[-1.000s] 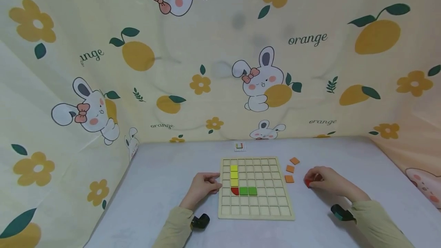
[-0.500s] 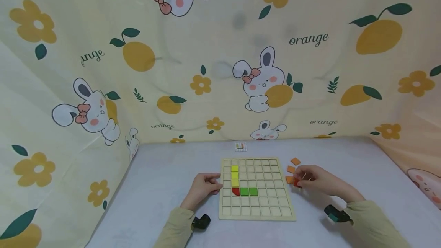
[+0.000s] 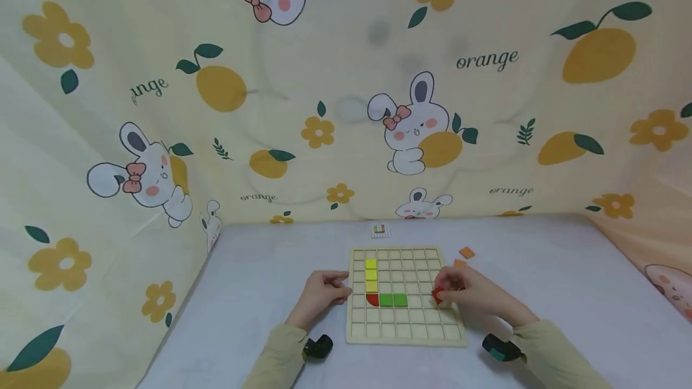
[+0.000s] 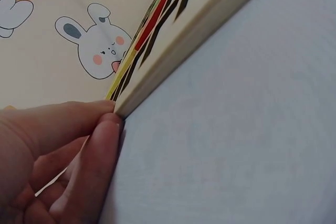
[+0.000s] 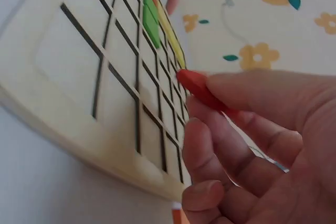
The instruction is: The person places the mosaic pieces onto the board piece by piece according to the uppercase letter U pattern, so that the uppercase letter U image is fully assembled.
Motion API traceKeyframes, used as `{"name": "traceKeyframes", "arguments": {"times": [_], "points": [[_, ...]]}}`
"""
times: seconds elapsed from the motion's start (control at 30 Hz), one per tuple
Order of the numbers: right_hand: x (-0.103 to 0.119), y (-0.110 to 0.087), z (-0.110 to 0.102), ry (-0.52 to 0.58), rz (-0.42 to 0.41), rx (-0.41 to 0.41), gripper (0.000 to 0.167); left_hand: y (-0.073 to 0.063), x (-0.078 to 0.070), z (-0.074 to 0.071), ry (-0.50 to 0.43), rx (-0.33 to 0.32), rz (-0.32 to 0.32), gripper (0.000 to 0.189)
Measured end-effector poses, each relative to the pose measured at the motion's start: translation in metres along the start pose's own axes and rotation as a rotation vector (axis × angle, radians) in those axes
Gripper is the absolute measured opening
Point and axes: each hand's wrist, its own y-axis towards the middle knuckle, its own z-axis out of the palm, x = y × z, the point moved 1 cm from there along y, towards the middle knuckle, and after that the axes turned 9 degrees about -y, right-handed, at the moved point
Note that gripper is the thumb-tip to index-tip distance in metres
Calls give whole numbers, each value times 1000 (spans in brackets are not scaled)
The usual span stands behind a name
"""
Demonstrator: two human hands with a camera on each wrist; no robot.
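Note:
My right hand (image 3: 470, 293) pinches a small red tile (image 5: 202, 88) between thumb and fingers, just above the right side of a wooden grid board (image 3: 400, 323). My left hand (image 3: 320, 296) holds the board's left edge with thumb and forefinger, as the left wrist view shows close up. On the board a column of yellow tiles (image 3: 370, 275) runs down to a red round-cornered tile (image 3: 372, 299). Two green tiles (image 3: 393, 299) continue rightward from it. The red tile's full outline is partly hidden by my fingers.
Orange tiles (image 3: 467, 252) lie on the white tabletop to the right of the board, partly covered by my right hand. Behind the board sits a small pattern card (image 3: 381, 230). A printed curtain (image 3: 351, 137) hangs behind the table.
My right hand has carried the red tile leftward from the table, past the orange tiles, to over the board's right side. The left hand has stayed at the board's edge.

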Motion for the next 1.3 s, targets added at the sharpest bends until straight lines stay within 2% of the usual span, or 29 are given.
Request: {"name": "traceKeyframes", "arguments": {"times": [0.23, 0.43, 0.6, 0.83, 1.1, 1.17, 1.3], "points": [[7, 9, 10, 23, 40, -62, 14, 1, -1, 0, 25, -7, 13, 42], [8, 16, 18, 38, 53, -103, 16, 2, 0, 1, 24, -22, -9, 42], [12, 18, 25, 19, 42, -113, 16, 1, 3, 0, 22, -20, -14, 42], [16, 22, 33, 8, 77, -115, 14, -2, 1, 0, 19, -19, -8, 43], [15, 26, 41, -50, 98, -180, 10, -1, -3, 2, 23, -18, -10, 43], [15, 25, 41, -50, 99, -177, 10, -1, -3, 2, 22, -17, -15, 43], [15, 23, 36, -52, 56, -115, 14, -1, -2, 2, 9, -13, -22, 43]]}}
